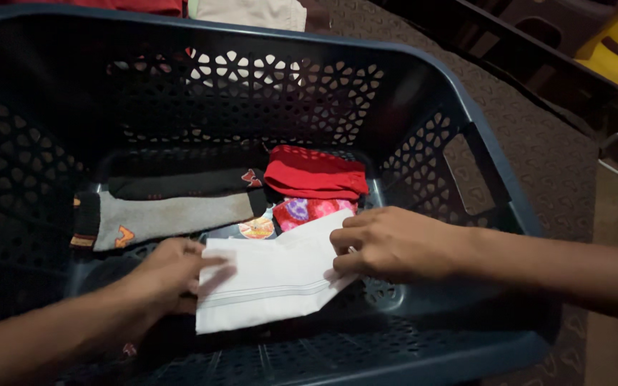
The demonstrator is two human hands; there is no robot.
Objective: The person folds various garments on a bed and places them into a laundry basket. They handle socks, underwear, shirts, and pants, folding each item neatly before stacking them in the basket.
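Reaching down into a dark plastic laundry basket point(466, 107), both hands meet on a folded white cloth point(270, 286) that lies on the basket floor near its front wall. The left hand point(169, 275) rests flat on the cloth's left edge, fingers stretched out and spread a little, pressing rather than gripping. The right hand point(395, 243) is curled at the cloth's upper right corner, fingers bent in and pinching the edge there.

Behind the cloth, further back on the basket floor, lie other folded pieces: a grey sock with a dark cuff point(169, 218) on the left, a black sock point(180, 184) just behind it, a folded red garment point(315, 173) to the right, and a pink patterned piece point(312, 211) just under the red one, partly covered by the white cloth's corner. A small round colourful patch point(255, 229) shows between the grey sock and the pink piece.

The basket stands on a brown patterned carpet point(552, 164).
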